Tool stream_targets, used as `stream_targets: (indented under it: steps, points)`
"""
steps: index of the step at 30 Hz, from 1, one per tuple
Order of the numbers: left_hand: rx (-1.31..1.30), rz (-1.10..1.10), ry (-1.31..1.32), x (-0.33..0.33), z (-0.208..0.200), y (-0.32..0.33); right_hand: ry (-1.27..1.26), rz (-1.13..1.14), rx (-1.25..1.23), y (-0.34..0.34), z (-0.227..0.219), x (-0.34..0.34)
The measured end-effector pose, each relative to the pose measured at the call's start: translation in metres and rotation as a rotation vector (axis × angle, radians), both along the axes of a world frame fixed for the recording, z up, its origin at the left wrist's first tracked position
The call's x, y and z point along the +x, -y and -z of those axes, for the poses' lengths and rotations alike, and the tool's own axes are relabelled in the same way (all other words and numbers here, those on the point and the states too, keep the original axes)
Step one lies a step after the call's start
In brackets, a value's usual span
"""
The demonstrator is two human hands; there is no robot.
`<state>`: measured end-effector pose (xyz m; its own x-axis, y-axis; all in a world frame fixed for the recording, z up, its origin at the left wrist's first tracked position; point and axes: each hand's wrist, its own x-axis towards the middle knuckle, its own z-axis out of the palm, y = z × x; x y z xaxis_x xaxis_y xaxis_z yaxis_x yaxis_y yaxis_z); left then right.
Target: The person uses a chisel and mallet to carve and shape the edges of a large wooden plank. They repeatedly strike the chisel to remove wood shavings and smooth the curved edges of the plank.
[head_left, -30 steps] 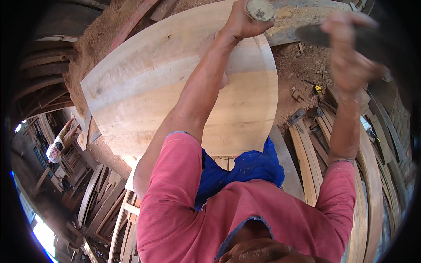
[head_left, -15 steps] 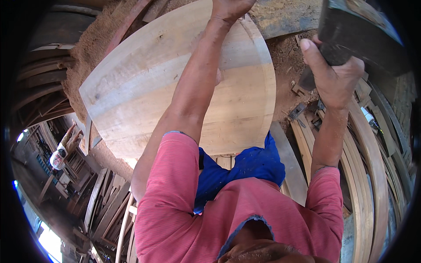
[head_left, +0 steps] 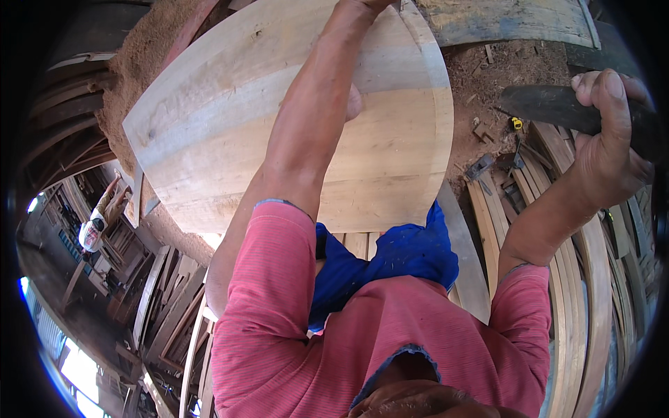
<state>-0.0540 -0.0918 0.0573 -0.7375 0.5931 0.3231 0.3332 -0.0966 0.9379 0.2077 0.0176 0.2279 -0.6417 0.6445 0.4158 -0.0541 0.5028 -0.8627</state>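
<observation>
A wide, pale wooden panel [head_left: 390, 160] with a curved outline lies in front of me, its boards joined side by side. My left forearm reaches over it. At the far edge of the panel, my left hand [head_left: 369, 4] is mostly cut off by the picture's top, so its fingers are hidden. Out to the right and raised, my right hand [head_left: 613, 132] is closed round a dark, heavy tool [head_left: 543, 106] with a tapered end showing left of the fingers. The tool's head is lost in the dark rim. A small patch of bare skin shows beside my left forearm.
A worn plank [head_left: 516, 24] lies beyond the panel. To the right are a yellow tape measure [head_left: 516, 123], a hand plane [head_left: 479, 167] and long stacked timbers [head_left: 599, 299]. Sawdust [head_left: 143, 83] heaps at the left. Another person [head_left: 90, 233] works at far left.
My right hand has swung outward to the right with the dark tool, whose block-like head showed before. My left hand sits slightly farther out of the picture at the top.
</observation>
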Motion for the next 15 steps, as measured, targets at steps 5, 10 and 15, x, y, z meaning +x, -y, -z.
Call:
stream_targets:
  steps: [5,10,15]
  points:
    - [0.020,-0.016,-0.057,0.002,0.003,-0.001,-0.018,-0.015,-0.006,-0.001,0.001,0.003]
    - [0.028,-0.005,-0.003,0.007,-0.006,-0.004,-0.017,-0.016,-0.011,-0.001,0.000,0.006]
    - [-0.003,0.034,-0.014,0.007,-0.009,-0.002,-0.011,-0.019,-0.016,-0.002,0.001,0.007]
